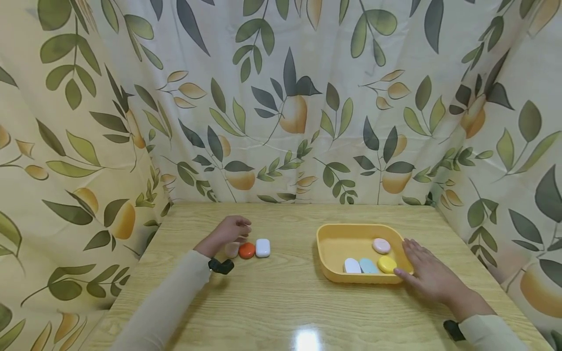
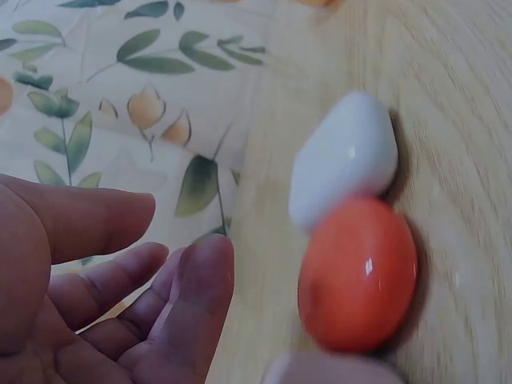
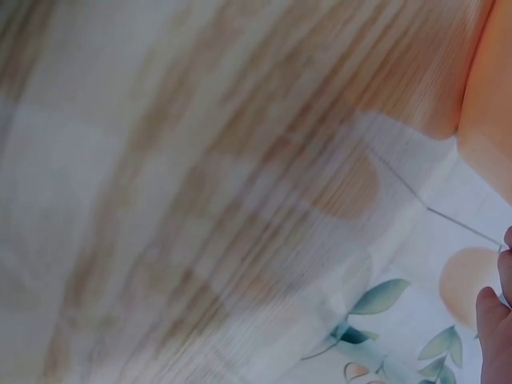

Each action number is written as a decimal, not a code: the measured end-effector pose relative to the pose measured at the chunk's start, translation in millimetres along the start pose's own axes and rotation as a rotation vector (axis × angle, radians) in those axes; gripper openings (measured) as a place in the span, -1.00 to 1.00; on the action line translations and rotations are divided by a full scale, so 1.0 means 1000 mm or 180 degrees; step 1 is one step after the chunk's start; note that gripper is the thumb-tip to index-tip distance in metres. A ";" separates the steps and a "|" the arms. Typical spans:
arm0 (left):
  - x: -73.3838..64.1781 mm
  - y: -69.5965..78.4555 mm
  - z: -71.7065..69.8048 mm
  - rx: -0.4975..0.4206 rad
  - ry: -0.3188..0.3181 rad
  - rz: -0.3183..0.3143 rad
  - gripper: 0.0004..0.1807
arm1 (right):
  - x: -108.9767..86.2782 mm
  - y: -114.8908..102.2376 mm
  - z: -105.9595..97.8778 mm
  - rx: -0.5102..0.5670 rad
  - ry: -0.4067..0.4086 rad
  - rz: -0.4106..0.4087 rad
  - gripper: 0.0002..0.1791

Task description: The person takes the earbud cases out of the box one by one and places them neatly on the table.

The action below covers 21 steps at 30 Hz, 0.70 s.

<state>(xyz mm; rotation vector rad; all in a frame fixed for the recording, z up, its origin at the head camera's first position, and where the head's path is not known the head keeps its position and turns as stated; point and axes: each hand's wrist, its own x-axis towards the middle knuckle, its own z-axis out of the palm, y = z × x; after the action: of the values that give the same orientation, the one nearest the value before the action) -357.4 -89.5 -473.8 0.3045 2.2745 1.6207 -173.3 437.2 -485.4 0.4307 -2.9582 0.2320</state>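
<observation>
My left hand (image 1: 229, 231) hovers over the left of the table, its fingers loosely bent with nothing between them. Below and beside it, a pale pink rounded piece (image 1: 231, 250), a glossy orange-red oval piece (image 1: 247, 250) and a glossy white squarish piece (image 1: 263, 247) sit in a row. In the left wrist view, the fingertips (image 2: 210, 260) are apart from the red and white pieces. My right hand (image 1: 428, 273) rests along the right side of a yellow tray (image 1: 324, 253), fingers straight and thumb at its near right corner.
Inside the tray lie a pink round piece (image 1: 381, 245), a yellow round piece (image 1: 387, 264), a light blue piece (image 1: 368, 266) and a white piece (image 1: 352, 266). A leaf-and-fruit patterned curtain (image 1: 281, 161) encloses the wooden table (image 1: 281, 302) at the back and sides.
</observation>
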 end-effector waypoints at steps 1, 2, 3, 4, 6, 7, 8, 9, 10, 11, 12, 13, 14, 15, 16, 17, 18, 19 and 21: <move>0.001 0.001 0.002 -0.0022 -0.0031 -0.0003 -0.58 | 0.000 -0.001 0.000 -0.0009 -0.0012 0.0003 -0.10; 0.002 0.002 0.004 -0.0052 -0.0069 -0.0005 -0.58 | 0.001 -0.001 0.000 -0.0012 -0.0018 0.0007 -0.10; 0.003 0.004 0.006 -0.0077 -0.0106 -0.0007 -0.58 | 0.001 -0.001 0.000 -0.0025 -0.0021 0.0006 -0.10; 0.004 0.005 0.009 -0.0104 -0.0141 -0.0007 -0.58 | 0.001 -0.001 0.000 -0.0036 -0.0022 0.0000 -0.11; 0.005 0.008 0.014 -0.0121 -0.0205 0.0015 -0.58 | 0.001 -0.001 0.001 -0.0063 -0.0005 0.0007 -0.11; 0.006 0.009 0.017 -0.0146 -0.0235 0.0012 -0.57 | 0.001 -0.001 0.001 -0.0067 -0.0007 0.0004 -0.11; 0.007 0.010 0.020 -0.0156 -0.0267 0.0014 -0.57 | 0.001 0.000 0.001 -0.0069 -0.0013 0.0002 -0.11; 0.009 0.011 0.023 -0.0157 -0.0295 0.0025 -0.57 | 0.001 0.000 0.001 -0.0074 -0.0021 0.0001 -0.11; 0.010 0.012 0.025 -0.0146 -0.0320 0.0049 -0.56 | 0.001 0.000 0.001 -0.0076 -0.0034 0.0005 -0.10; 0.011 0.013 0.028 -0.0141 -0.0344 0.0066 -0.56 | 0.001 0.000 0.001 -0.0083 -0.0046 0.0008 -0.10; 0.013 0.015 0.031 -0.0148 -0.0363 0.0067 -0.56 | 0.001 0.000 0.000 -0.0093 -0.0068 0.0001 -0.10; 0.015 0.016 0.033 -0.0152 -0.0383 0.0078 -0.56 | 0.001 -0.001 0.000 -0.0112 -0.0087 -0.0013 -0.10; 0.016 0.017 0.036 -0.0147 -0.0408 0.0085 -0.56 | 0.002 -0.001 -0.001 -0.0140 -0.0109 -0.0010 -0.10; 0.016 0.019 0.038 -0.0146 -0.0426 0.0098 -0.56 | 0.002 -0.002 -0.002 -0.0173 -0.0124 -0.0008 -0.09; 0.017 0.021 0.041 -0.0146 -0.0438 0.0105 -0.56 | 0.003 -0.002 -0.002 -0.0214 -0.0147 -0.0004 -0.09; 0.018 0.023 0.043 -0.0158 -0.0456 0.0101 -0.57 | 0.003 -0.003 -0.003 -0.0255 -0.0163 -0.0006 -0.09; 0.019 0.025 0.046 -0.0163 -0.0476 0.0098 -0.57 | 0.004 -0.003 -0.004 -0.0295 -0.0179 -0.0009 -0.08; 0.019 0.027 0.049 -0.0166 -0.0493 0.0103 -0.59 | 0.004 -0.003 -0.005 -0.0324 -0.0193 -0.0006 -0.08; 0.021 0.032 0.054 -0.0188 -0.0539 0.0127 -0.61 | 0.004 -0.004 -0.007 -0.0366 -0.0221 0.0010 -0.07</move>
<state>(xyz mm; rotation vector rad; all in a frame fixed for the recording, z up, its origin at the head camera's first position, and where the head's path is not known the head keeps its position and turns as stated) -356.4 -24.0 -462.7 0.4569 2.1036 1.6129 -175.3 433.5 -476.9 0.4277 -3.0203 0.0478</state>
